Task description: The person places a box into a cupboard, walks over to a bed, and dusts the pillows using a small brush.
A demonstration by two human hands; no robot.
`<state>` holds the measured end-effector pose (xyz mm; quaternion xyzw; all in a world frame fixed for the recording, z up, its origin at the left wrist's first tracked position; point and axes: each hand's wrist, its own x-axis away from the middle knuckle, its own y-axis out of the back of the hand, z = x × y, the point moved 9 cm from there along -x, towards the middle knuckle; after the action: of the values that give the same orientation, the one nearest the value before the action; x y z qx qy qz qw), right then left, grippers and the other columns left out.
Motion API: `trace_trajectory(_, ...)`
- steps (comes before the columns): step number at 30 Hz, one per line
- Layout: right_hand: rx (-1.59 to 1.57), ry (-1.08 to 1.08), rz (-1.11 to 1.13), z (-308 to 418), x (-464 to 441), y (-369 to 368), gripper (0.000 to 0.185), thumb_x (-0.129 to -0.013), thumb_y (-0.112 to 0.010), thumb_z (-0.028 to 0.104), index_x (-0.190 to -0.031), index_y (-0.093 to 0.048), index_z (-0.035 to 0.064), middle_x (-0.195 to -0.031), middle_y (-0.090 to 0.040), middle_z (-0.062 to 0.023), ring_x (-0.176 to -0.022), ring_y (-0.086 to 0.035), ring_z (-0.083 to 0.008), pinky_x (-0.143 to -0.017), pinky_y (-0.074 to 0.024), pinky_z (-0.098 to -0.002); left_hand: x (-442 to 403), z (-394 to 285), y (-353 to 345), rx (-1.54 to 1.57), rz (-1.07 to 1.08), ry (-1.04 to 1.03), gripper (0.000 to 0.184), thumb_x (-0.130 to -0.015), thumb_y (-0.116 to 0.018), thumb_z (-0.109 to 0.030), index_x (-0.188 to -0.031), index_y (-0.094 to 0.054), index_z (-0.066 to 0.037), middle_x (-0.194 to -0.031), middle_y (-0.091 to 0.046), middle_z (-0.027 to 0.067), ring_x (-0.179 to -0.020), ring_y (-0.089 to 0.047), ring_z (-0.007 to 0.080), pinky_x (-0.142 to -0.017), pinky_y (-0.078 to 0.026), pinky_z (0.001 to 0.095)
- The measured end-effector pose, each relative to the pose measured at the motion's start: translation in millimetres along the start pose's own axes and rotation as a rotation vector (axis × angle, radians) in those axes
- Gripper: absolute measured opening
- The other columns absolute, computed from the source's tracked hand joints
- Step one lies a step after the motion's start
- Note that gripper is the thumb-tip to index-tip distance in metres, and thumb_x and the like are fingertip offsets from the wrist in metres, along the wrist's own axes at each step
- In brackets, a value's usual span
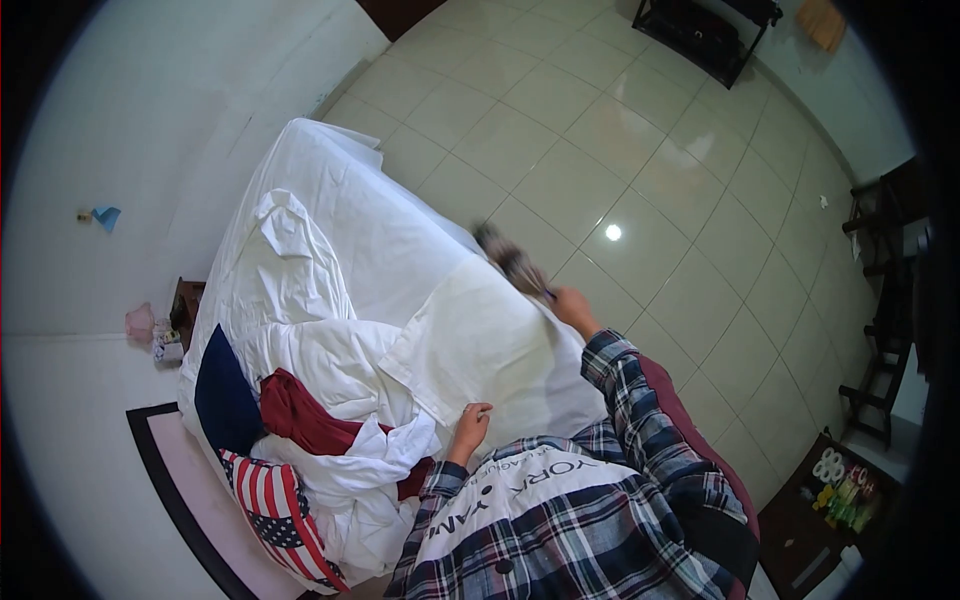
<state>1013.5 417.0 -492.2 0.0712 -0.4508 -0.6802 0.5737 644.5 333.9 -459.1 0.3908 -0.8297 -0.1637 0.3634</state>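
My right hand point(574, 311) is closed around the handle of a dark, fluffy duster point(510, 262), which is blurred by motion at the edge of the bed, partly over the floor. White sheets point(390, 230) cover the bed. Near the lower middle, my left hand point(471, 424) is by a white cloth point(445, 345) lying on the sheet; its fingers are bent, and what they hold, if anything, is too small to make out. Rumpled white bedding point(290, 270) and a dark red cloth point(300, 415) lie to the left of it.
A navy pillow point(226, 390) and a flag-patterned pillow point(285, 520) are at the lower left. Tiled floor point(660, 200) extends beyond the bed. A black rack point(700, 40) stands at the top, dark chairs point(880, 320) and a low table point(800, 540) at the right.
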Motion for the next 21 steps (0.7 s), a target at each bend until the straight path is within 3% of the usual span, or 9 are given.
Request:
trace_trajectory(2,0.337,-0.107,0.203,-78.3,19.1,-41.9,0.029,-0.088,-0.056,0.028,-0.097,-0.074,0.0065,-0.101,-0.071,-0.0157,-0.095,-0.068,-0.0365,-0.079,-0.0545,-0.0469,-2.4,19.8,1.9,-0.049,-0.03,0.065,0.023,-0.085,-0.061,-0.012,-0.107,-0.066,-0.008,-0.113,-0.061,0.0164,-0.1,-0.062,0.0334,-0.085,-0.051,0.0404)
trace_trajectory(6,0.798,-0.343,0.518,-171.7,82.2,-54.5,0.031,-0.092,-0.051,0.03,-0.106,-0.075,0.0157,-0.108,-0.073,-0.0069,-0.1,-0.07,-0.0244,-0.072,-0.0555,-0.0443,20.2,49.6,32.6,-0.323,-0.351,0.302,0.037,-0.079,-0.066,-0.016,-0.114,-0.061,-0.005,-0.115,-0.059,0.0211,-0.102,-0.061,0.038,-0.09,-0.05,0.0436)
trace_trajectory(8,0.926,-0.285,0.606,-209.6,104.5,-72.8,0.026,-0.085,-0.064,0.033,-0.101,-0.076,0.0173,-0.099,-0.075,0.0024,-0.084,-0.071,-0.0209,-0.057,-0.0536,-0.0536,41.3,80.6,40.7,-0.351,-0.502,0.519,0.044,-0.076,-0.069,-0.017,-0.116,-0.057,-0.001,-0.119,-0.057,0.0227,-0.103,-0.06,0.037,-0.084,-0.052,0.043)
trace_trajectory(9,0.973,-0.316,0.65,-221.6,119.1,-68.0,0.027,-0.089,-0.057,0.031,-0.105,-0.075,0.0172,-0.105,-0.074,-0.0012,-0.091,-0.071,-0.0225,-0.062,-0.0542,-0.0497,53.6,93.4,44.2,-0.362,-0.576,0.63,0.048,-0.075,-0.07,-0.018,-0.117,-0.055,0.001,-0.121,-0.056,0.0235,-0.104,-0.06,0.0365,-0.081,-0.054,0.0426)
trace_trajectory(10,1.019,-0.347,0.691,-227.6,135.2,-59.9,0.03,-0.093,-0.051,0.028,-0.109,-0.074,0.017,-0.111,-0.073,-0.0048,-0.098,-0.07,-0.024,-0.068,-0.0548,-0.0458,63.1,110.3,36.2,-0.112,-0.544,0.732,0.049,-0.076,-0.071,-0.019,-0.117,-0.054,0.002,-0.119,-0.057,0.0225,-0.1,-0.061,0.0343,-0.077,-0.054,0.0413)
trace_trajectory(12,0.936,-0.387,0.632,-219.2,162.1,-32.5,0.03,-0.093,-0.052,0.027,-0.109,-0.074,0.0152,-0.112,-0.072,-0.008,-0.1,-0.07,-0.0266,-0.074,-0.0556,-0.044,78.8,129.2,12.9,0.397,-0.466,0.911,0.052,-0.077,-0.074,-0.021,-0.117,-0.052,0.005,-0.116,-0.06,0.0203,-0.092,-0.064,0.0298,-0.068,-0.056,0.0385)
trace_trajectory(17,0.459,-0.457,0.057,-216.4,173.9,0.2,0.029,-0.09,-0.057,0.025,-0.109,-0.071,0.008,-0.105,-0.071,-0.02,-0.1,-0.068,-0.0352,-0.085,-0.0538,-0.0432,65.5,123.9,-24.1,0.624,-0.184,0.597,0.043,-0.084,-0.072,-0.033,-0.104,-0.061,0.003,-0.091,-0.066,0.0144,-0.074,-0.065,0.0207,-0.056,-0.051,0.0335)
trace_trajectory(19,0.313,-0.323,-0.075,-172.8,168.9,4.1,0.032,-0.091,-0.059,0.027,-0.111,-0.069,0.0045,-0.1,-0.071,-0.0214,-0.09,-0.07,-0.0349,-0.077,-0.0545,-0.0438,55.7,129.4,-36.1,0.619,-0.162,0.469,0.037,-0.09,-0.067,-0.033,-0.1,-0.066,0.003,-0.087,-0.068,0.0136,-0.079,-0.066,0.0197,-0.062,-0.05,0.0353)
trace_trajectory(21,0.138,-0.165,-0.198,-117.5,161.7,10.9,0.036,-0.091,-0.061,0.028,-0.115,-0.066,0.002,-0.092,-0.07,-0.0211,-0.075,-0.069,-0.0324,-0.066,-0.0532,-0.043,54.9,91.1,-13.0,0.55,-0.241,0.32,0.037,-0.092,-0.064,-0.031,-0.106,-0.065,0.003,-0.092,-0.069,0.013,-0.083,-0.066,0.0215,-0.069,-0.051,0.0365)
